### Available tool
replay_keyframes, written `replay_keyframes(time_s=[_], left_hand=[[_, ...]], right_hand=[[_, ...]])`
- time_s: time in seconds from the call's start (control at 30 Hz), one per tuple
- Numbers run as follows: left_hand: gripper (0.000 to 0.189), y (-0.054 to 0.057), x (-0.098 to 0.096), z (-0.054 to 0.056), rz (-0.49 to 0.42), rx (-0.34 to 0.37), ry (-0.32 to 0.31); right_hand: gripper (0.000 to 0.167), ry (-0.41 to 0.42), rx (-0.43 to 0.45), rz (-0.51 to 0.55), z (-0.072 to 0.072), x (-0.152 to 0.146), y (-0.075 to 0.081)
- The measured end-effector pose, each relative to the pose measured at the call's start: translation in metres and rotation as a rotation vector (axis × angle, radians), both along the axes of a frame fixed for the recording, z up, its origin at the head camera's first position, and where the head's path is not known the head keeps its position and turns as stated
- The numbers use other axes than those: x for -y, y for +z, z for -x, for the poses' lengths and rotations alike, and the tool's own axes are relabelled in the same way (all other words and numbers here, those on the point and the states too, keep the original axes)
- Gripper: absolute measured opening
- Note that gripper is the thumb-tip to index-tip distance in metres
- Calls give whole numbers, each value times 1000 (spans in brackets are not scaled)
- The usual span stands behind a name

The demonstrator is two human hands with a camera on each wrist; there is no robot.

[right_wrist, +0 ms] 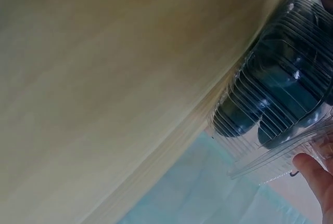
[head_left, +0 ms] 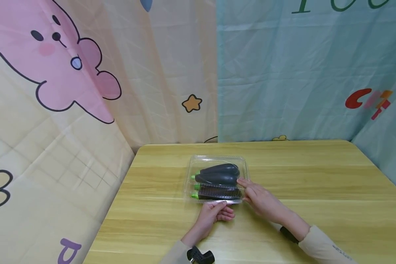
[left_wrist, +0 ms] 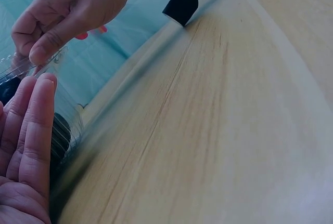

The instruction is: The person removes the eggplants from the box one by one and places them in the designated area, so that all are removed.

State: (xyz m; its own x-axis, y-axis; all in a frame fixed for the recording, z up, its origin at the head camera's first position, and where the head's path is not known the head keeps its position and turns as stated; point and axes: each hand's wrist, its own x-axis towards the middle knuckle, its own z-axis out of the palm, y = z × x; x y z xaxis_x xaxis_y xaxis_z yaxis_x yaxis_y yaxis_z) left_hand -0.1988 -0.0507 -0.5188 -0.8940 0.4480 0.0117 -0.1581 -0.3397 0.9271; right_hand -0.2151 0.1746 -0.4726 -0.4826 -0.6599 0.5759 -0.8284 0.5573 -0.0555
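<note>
A clear plastic clamshell box (head_left: 191, 161) lies on the table, holding several dark purple eggplants (head_left: 217, 178) with green stem ends. My right hand (head_left: 262, 198) is at the box's right front corner and pinches its rim; the right wrist view shows the thumb (right_wrist: 310, 174) against the clear flange beside the ribbed wall. At the front edge, the thumb of my left hand (head_left: 214, 216) touches the lip while the fingers extend in front of the box. Those fingers (left_wrist: 35, 135) look straight in the left wrist view; the left thumb is mostly hidden there.
The box stands on a light wood-grain table (head_left: 300, 172). Behind it hang a cream printed curtain (head_left: 165, 73) and a blue-green one (head_left: 283, 73). Black wrist cameras sit on both arms, the left one (head_left: 202, 255) close over the table's near side.
</note>
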Motion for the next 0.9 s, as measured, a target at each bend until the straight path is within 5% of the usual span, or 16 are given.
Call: replay_keyframes(time_s=[0.5, 0.9], left_hand=[[51, -2, -1, 0, 5, -4, -12], [48, -1, 0, 0, 4, -32, -44]], right_hand=[[26, 63, -8, 70, 3, -2, 4], [41, 81, 81, 85, 7, -4, 10]])
